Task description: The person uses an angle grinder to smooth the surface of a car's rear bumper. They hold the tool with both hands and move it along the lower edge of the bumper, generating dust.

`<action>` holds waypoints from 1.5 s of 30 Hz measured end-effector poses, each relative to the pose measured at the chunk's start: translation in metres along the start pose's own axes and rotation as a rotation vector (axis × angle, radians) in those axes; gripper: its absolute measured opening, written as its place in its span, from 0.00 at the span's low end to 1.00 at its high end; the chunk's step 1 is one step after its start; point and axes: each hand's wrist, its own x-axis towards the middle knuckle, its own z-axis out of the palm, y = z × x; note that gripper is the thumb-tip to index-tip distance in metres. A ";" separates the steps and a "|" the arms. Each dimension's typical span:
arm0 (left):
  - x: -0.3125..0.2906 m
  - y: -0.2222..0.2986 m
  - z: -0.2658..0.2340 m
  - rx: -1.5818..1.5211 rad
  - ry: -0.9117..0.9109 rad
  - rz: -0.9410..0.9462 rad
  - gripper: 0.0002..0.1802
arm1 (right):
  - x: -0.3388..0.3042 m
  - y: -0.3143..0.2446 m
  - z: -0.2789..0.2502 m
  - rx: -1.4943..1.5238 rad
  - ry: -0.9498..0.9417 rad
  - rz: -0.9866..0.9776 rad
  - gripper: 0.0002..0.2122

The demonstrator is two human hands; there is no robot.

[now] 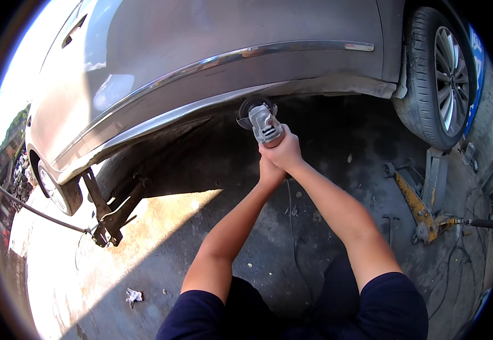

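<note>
An angle grinder [262, 123] is held in both hands against the lower sill [212, 105] of a raised grey car [161, 51].

The grinder's grey body is gripped from behind by the right hand [284, 150], whose fingers are wrapped tightly around its rear end; the tool projects up and to the left from that hand, so that its disc and guard are placed at the underside of the sill, ahead of the knuckles. The left hand [269, 173] is tucked directly beneath and behind the right, closed on what appears to be the tail of the grinder, though its fingers are mostly hidden. A dark cable [293, 226] is seen hanging down from below the hands over the stained concrete floor [161, 249]. A yellow floor jack [419, 207] is positioned near the rear wheel [442, 73], well apart from the hands.
</note>
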 end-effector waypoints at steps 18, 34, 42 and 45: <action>0.002 0.000 -0.008 0.000 -0.042 0.050 0.33 | 0.000 0.002 0.008 0.000 0.031 0.014 0.24; 0.002 0.003 -0.003 0.063 0.021 0.081 0.28 | 0.003 -0.007 0.001 -0.012 -0.036 -0.029 0.25; 0.000 -0.003 0.003 -0.013 0.021 0.043 0.29 | 0.003 0.000 0.001 -0.043 -0.044 0.018 0.26; 0.002 -0.005 -0.001 -0.007 0.042 0.056 0.30 | 0.003 -0.007 0.002 -0.046 -0.064 -0.009 0.24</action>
